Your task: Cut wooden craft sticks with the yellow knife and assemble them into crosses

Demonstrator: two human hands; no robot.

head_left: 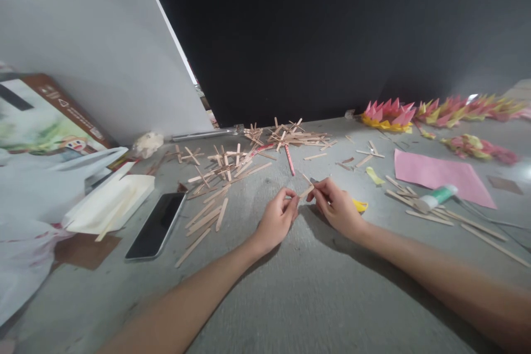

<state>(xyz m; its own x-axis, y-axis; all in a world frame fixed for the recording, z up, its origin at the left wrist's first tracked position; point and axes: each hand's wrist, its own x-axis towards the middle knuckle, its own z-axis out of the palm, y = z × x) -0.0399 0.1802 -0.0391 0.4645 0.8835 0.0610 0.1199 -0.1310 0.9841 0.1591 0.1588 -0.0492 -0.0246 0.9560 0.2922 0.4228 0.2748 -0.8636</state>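
Note:
My left hand [279,218] is closed, pinching one end of a wooden craft stick [306,193] low over the grey table. My right hand [338,207] is closed at the stick's other end. A dark grey tip pokes out past its fingers and a yellow end [360,206] shows behind it, which looks like a utility knife mostly hidden by the hand. A thin sliver of wood [307,179] stands up near the tip. Just beyond the hands lies a pink-red patterned strip [289,160], next to a heap of craft sticks [232,166].
On the left are a phone [155,225], a white paper packet [112,204] and a plastic bag [33,221]. At right lie pink paper [442,174], a glue stick [437,198], more sticks [418,210] and folded-paper pieces [389,115]. A black panel [332,33] rises behind.

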